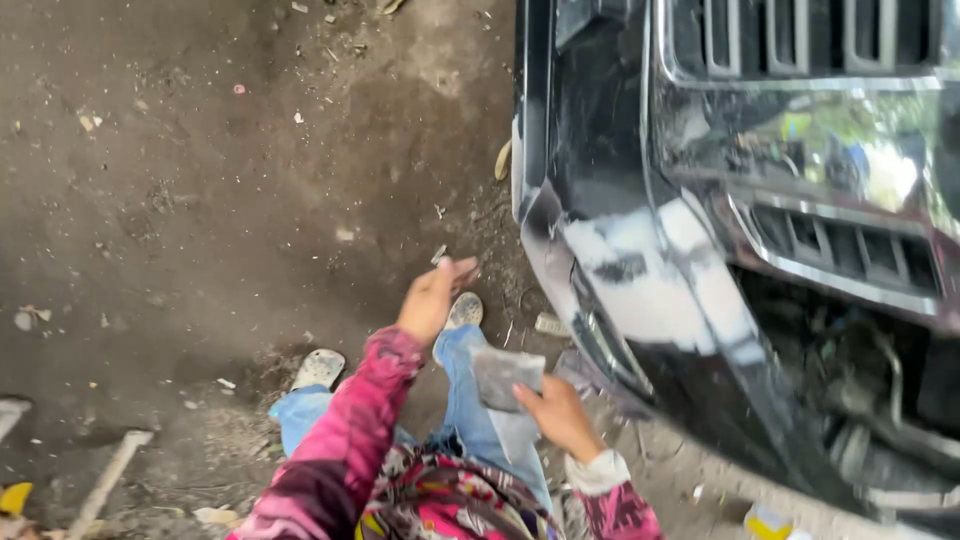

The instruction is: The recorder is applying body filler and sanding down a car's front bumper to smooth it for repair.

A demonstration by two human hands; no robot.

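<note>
My right hand (556,412) holds a grey, worn sheet of sandpaper (503,374) in front of me, just left of the black car bumper (640,270), which carries pale grey sanded patches. My left hand (432,298) is stretched out over the dirt ground with fingers pinched together around something small; what it is I cannot make out. Both sleeves are pink and patterned. Below the hands show my blue jeans (470,400) and two grey clogs (318,368).
The car's chrome grille (800,60) and lower vent fill the upper right. Brown dirt ground (200,180) with small litter spreads left. A pale stick (110,475) lies at lower left, a yellow object (14,497) at the left edge, and a yellow-white container (765,522) under the bumper.
</note>
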